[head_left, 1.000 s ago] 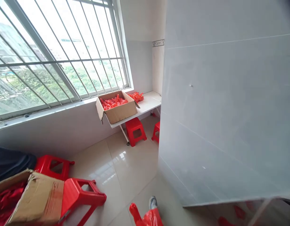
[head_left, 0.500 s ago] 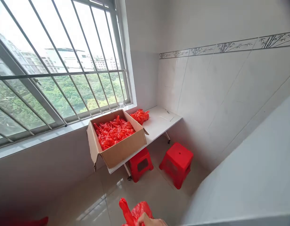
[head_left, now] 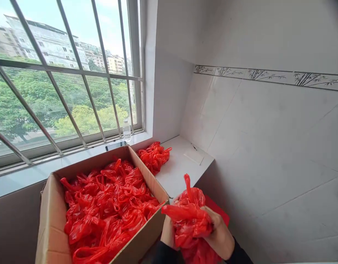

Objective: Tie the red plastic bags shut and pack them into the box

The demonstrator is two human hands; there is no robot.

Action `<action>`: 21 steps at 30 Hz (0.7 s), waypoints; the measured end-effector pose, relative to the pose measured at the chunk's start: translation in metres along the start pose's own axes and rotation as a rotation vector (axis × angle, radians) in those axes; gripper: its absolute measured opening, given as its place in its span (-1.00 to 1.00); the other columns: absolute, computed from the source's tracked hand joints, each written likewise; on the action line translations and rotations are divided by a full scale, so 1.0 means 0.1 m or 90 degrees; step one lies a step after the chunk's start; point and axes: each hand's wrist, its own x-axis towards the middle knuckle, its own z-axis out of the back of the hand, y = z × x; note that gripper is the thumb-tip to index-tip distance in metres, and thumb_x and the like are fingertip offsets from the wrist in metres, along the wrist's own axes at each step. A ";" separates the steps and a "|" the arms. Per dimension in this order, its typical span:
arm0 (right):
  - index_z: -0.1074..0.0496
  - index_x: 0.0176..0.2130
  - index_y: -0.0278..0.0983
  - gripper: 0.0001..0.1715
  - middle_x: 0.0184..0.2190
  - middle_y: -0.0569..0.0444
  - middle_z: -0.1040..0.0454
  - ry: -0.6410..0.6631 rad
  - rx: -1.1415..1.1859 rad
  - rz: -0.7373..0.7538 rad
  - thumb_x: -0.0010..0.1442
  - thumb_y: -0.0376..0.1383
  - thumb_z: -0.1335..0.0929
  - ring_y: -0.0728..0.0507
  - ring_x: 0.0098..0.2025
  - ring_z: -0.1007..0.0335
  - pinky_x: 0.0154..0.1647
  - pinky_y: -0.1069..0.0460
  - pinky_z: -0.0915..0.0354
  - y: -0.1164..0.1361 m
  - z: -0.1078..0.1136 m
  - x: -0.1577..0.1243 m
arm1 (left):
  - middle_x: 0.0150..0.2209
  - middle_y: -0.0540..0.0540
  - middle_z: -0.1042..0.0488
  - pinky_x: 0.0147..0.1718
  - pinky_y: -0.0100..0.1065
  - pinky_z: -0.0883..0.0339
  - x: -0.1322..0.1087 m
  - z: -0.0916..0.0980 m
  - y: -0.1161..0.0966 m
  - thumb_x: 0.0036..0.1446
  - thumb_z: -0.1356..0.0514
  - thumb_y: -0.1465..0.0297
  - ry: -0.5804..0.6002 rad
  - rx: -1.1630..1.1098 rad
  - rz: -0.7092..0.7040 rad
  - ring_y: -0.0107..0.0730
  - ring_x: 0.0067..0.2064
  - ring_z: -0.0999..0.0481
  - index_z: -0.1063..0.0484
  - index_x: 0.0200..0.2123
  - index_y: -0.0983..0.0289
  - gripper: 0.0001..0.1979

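A bunched red plastic bag is held between my two hands, to the right of the cardboard box. My right hand grips its right side, with the fingers partly behind the plastic. On the other side my left hand is closed on the bag, mostly covered by it. The open cardboard box is full of knotted red bags. More red bags lie on the white table behind the box.
A clear bottle and a dark flat object rest on the windowsill by the barred window. A pen and a pale sheet lie on the table. Behind my right hand is a red stool.
The view has moved much closer to the box and table. The red bag has risen from the bottom edge to beside the box, and both hands now show on it.
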 end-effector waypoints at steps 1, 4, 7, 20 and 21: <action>-0.44 -0.34 -0.26 -0.95 -0.33 0.07 -0.48 0.001 -0.010 0.001 0.15 -0.31 -0.37 -0.13 -0.29 -0.40 -0.27 0.03 -0.29 -0.07 0.05 0.19 | 0.01 0.33 -0.53 0.07 0.02 -0.35 0.19 -0.06 -0.02 0.10 -0.25 0.22 0.024 -0.018 0.010 0.15 0.12 -0.45 -0.42 0.13 0.34 -0.46; -0.38 -0.43 -0.26 -0.90 -0.40 0.12 -0.42 0.034 -0.033 0.017 0.14 -0.36 -0.35 -0.08 -0.36 -0.32 -0.35 0.07 -0.22 -0.42 0.14 0.79 | -0.04 0.31 -0.56 0.04 -0.01 -0.38 0.76 -0.14 -0.01 0.05 -0.26 0.17 0.006 -0.073 0.019 0.18 0.10 -0.46 -0.45 0.10 0.36 -0.42; -0.36 -0.44 -0.26 -0.89 -0.40 0.13 -0.40 0.109 -0.027 0.028 0.14 -0.34 -0.35 -0.07 -0.37 -0.31 -0.34 0.07 -0.20 -0.90 0.16 1.44 | -0.04 0.30 -0.56 0.03 0.00 -0.39 1.33 -0.10 0.03 0.05 -0.24 0.15 -0.092 -0.116 -0.002 0.18 0.09 -0.47 -0.44 0.11 0.35 -0.40; -0.46 -0.20 -0.26 -0.80 -0.26 0.04 -0.38 0.317 -0.130 -0.062 0.11 -0.37 -0.34 -0.13 -0.23 -0.34 -0.14 0.01 -0.27 -2.92 -0.73 3.61 | 0.25 0.22 -0.30 0.18 -0.09 -0.17 2.24 -0.11 0.43 0.25 -0.03 0.23 -0.517 -0.059 0.072 -0.10 0.27 -0.28 -0.15 0.29 0.12 -0.46; -0.46 -0.11 -0.27 -0.69 -0.21 0.00 -0.39 0.320 -0.135 -0.077 0.09 -0.37 -0.36 -0.16 -0.19 -0.35 -0.09 -0.03 -0.28 -2.99 -0.81 3.68 | 0.24 0.22 -0.31 0.14 -0.12 -0.22 2.20 -0.09 0.48 0.24 -0.06 0.23 -0.508 -0.041 0.086 -0.09 0.26 -0.31 -0.16 0.28 0.13 -0.46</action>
